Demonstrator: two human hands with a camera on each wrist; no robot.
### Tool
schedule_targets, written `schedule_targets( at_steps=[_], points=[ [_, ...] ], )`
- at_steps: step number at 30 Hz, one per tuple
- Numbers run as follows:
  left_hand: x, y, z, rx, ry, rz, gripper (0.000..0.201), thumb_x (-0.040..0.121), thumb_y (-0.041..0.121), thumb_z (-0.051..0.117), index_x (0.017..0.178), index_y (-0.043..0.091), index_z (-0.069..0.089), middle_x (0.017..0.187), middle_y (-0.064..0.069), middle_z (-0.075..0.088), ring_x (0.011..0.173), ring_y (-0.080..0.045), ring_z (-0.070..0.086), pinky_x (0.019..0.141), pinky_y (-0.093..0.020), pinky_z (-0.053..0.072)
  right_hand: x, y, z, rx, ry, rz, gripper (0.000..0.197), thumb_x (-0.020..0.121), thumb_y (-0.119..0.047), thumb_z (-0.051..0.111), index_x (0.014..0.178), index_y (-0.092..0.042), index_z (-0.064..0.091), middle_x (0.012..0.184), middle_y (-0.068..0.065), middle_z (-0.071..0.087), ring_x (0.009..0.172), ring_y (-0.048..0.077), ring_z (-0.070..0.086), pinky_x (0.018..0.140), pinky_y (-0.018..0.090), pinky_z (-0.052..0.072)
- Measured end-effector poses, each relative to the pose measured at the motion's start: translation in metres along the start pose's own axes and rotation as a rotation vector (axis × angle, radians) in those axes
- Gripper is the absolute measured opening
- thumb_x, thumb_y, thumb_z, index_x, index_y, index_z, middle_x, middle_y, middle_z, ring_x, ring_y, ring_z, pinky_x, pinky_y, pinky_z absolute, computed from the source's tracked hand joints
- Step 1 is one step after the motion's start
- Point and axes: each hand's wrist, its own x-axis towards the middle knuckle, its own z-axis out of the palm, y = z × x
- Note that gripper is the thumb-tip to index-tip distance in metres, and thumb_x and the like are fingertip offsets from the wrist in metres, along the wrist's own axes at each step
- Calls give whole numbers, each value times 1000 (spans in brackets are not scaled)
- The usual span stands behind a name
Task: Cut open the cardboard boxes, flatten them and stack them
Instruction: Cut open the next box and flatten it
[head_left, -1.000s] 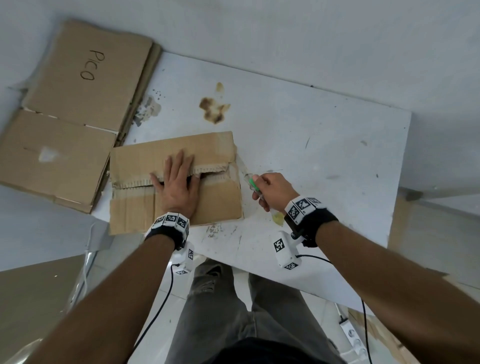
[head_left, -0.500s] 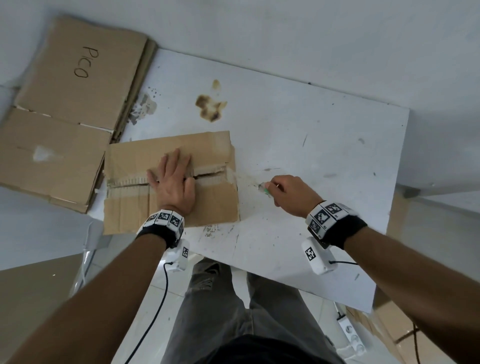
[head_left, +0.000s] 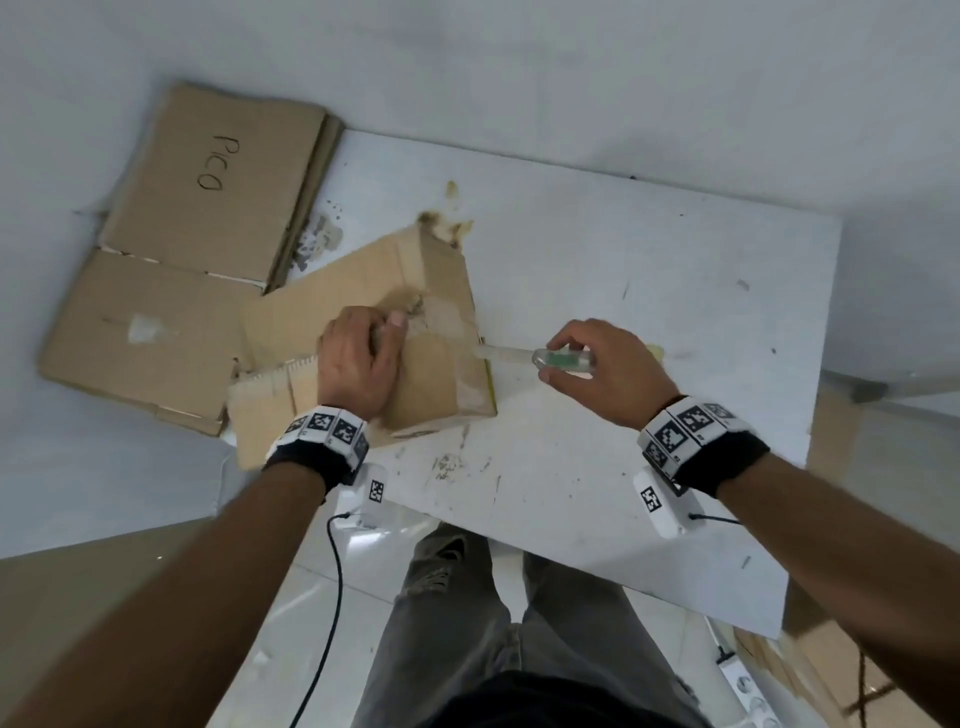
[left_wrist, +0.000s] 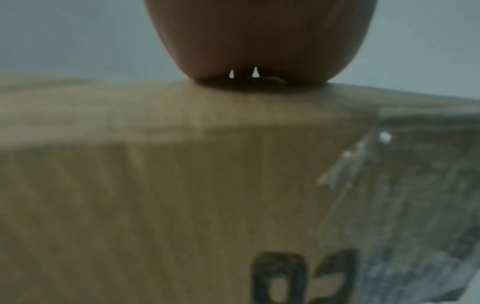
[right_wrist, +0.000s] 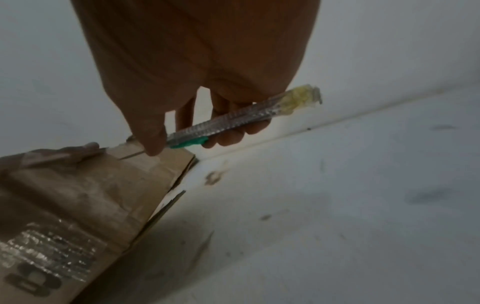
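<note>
While gripped: one box (head_left: 436, 374) (one cutter (head_left: 540, 358)).

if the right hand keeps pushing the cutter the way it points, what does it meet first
The box. The right hand holds the cutter pointing left, its blade tip at the box's taped right edge. Further along that line sits the left hand, gripping the box top, though depth between them is unclear.

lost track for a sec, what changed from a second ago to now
The box was tipped up from lying flat; the left hand, earlier pressing flat, now grips its top. The right hand brought the cutter to the box's right edge. The flattened stack stayed put.
</note>
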Motion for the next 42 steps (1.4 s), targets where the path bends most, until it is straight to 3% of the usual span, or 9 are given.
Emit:
schedule_targets(
  at_steps=[3, 6, 10, 16, 23, 27, 31, 36, 42],
  points=[
    [7, -2, -36, -64, 26, -8, 38, 106, 39, 47, 96, 5, 61, 90, -11, 63, 81, -25, 54, 72, -33, 37, 18, -36, -6, 20, -15, -167, 26, 85, -52, 74, 98, -31, 66, 88, -12, 61, 79, 3, 57, 74, 29, 46],
    [7, -6, -52, -93, 2, -12, 34, 109, 36, 41, 96, 9, 59, 90, -6, 62, 81, -17, 52, 72, -29, 36, 36, -65, -8, -8, -2, -284, 24, 84, -51, 74, 96, -31, 67, 86, -14, 59, 73, -2, 55, 74, 29, 45],
    [-2, -10, -50, -138, 34, -37, 32, 111, 30, 38, 100, 11, 61, 92, -1, 61, 83, -10, 51, 74, -24, 34, 44, -78, -11, -160, -15, -365, 21, 86, -51, 70, 93, -31, 65, 85, -12, 58, 73, 8, 55, 82, 38, 44],
    [-9, -3, -23, -139, -4, -55, 41, 109, 39, 39, 105, 7, 64, 96, -2, 62, 86, -17, 54, 74, -28, 35, 32, -61, -22, -249, -64, -291, 21, 84, -52, 71, 91, -34, 63, 83, -13, 57, 69, 4, 51, 83, 37, 44],
    [-26, 2, 42, -97, -58, 47, 40, 105, 32, 44, 84, 2, 59, 83, -13, 62, 74, -23, 51, 67, -31, 33, -6, 3, 9, -192, -55, -34, 24, 91, -53, 64, 103, -33, 59, 92, -12, 58, 85, 11, 59, 87, 44, 47],
    [-33, -1, 58, -89, -75, 46, 38, 104, 33, 44, 78, 6, 53, 75, -8, 54, 68, -24, 48, 66, -32, 32, -27, 17, 31, -194, -110, 12, 27, 90, -50, 66, 108, -30, 61, 95, -11, 58, 82, 10, 57, 88, 46, 47],
    [-28, 2, 45, -123, -29, 4, 38, 104, 33, 46, 84, 2, 58, 78, -12, 60, 70, -22, 50, 64, -32, 34, -40, 17, 40, -121, 18, 81, 24, 89, -47, 68, 104, -29, 63, 93, -12, 57, 79, 13, 57, 86, 43, 46],
    [-11, -1, 13, -143, -7, -52, 44, 104, 39, 44, 103, 1, 66, 96, -16, 69, 82, -22, 56, 71, -28, 35, -30, -14, 36, -52, 16, -87, 25, 88, -52, 66, 103, -34, 65, 92, -13, 58, 79, 9, 56, 85, 40, 41],
    [-18, 7, 15, -160, -25, -16, 46, 105, 39, 41, 104, 0, 65, 98, -15, 68, 84, -21, 56, 72, -26, 36, 0, -38, 32, -266, 22, -205, 33, 93, -51, 58, 113, -25, 65, 96, -4, 59, 82, 19, 58, 84, 41, 40]
  ],
)
